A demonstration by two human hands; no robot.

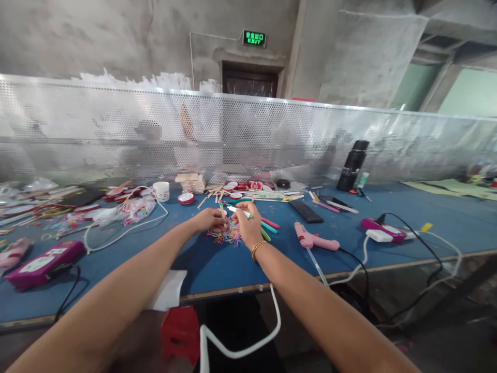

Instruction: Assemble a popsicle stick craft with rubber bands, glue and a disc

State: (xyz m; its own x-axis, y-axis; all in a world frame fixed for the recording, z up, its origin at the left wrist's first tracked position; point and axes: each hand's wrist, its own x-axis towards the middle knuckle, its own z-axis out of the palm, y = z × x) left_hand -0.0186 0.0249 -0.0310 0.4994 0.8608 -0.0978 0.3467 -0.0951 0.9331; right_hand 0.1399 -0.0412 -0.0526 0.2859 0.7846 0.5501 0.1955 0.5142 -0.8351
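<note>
My left hand [213, 220] is closed on a narrow wooden craft stick [222, 208], held upright, with green and red colour near its top. In my right hand [249, 221] is a white marker pen [234, 209] with a green end, its tip pointing left toward the stick. Both hands are over a tangle of colourful strings [229, 237] on the blue table [217, 269]. Red, teal and green markers [268, 227] lie just right of my right hand. Behind the hands are loose wooden sticks [213, 194].
A pink glue gun [313, 239] and a black phone-like slab [306, 211] lie to the right. Farther off stand a black bottle [352, 167] and purple power strips [382, 230]. On the left are a paper cup [161, 191] and a white cable [130, 243]. A perforated metal screen [248, 129] borders the back.
</note>
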